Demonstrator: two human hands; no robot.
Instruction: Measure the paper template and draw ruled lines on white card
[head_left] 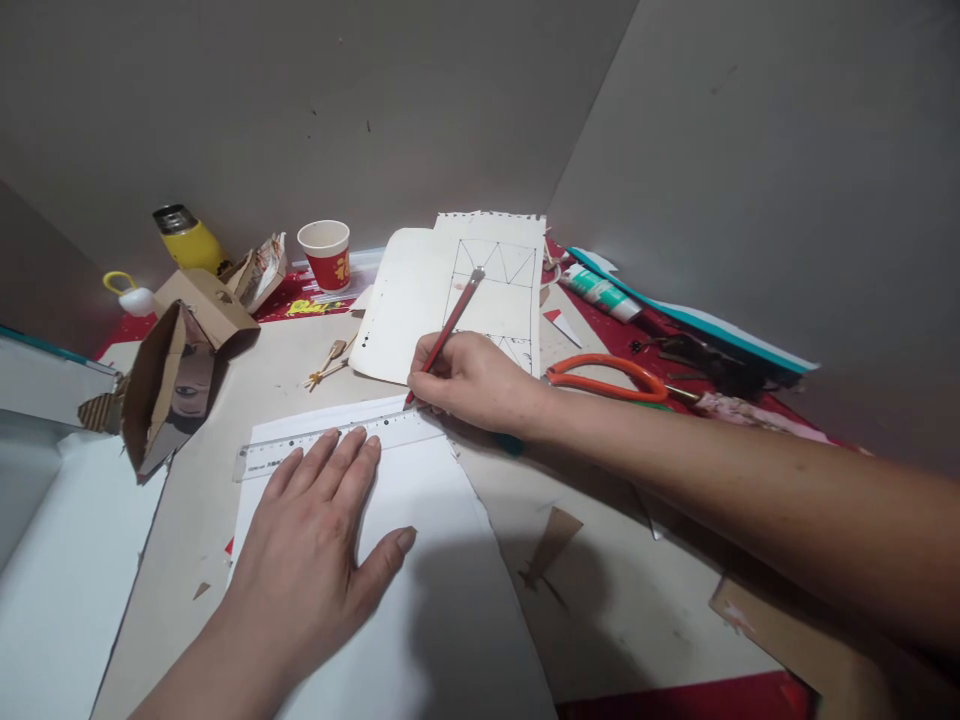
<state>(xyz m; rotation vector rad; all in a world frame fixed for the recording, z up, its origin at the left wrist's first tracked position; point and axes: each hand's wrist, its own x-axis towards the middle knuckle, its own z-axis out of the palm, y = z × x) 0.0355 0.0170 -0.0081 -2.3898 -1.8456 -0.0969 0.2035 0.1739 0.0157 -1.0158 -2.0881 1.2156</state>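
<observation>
My left hand (315, 540) lies flat with fingers spread on a white sheet (442, 600), its fingertips pressing a clear plastic ruler (259, 458) near the sheet's top edge. My right hand (476, 385) grips a red pencil (450, 325), whose tip touches the sheet at the ruler's right end. Just behind lies a sheet with a drawn line diagram (495, 290) on top of a rounded white card (397, 310).
Orange-handled scissors (607, 378) and a glue tube (600, 292) lie to the right. A red paper cup (326, 255), a yellow bottle (187, 240) and folded cardboard pieces (169, 385) sit at the back left. Grey walls enclose the table; cardboard scraps (551, 545) are scattered.
</observation>
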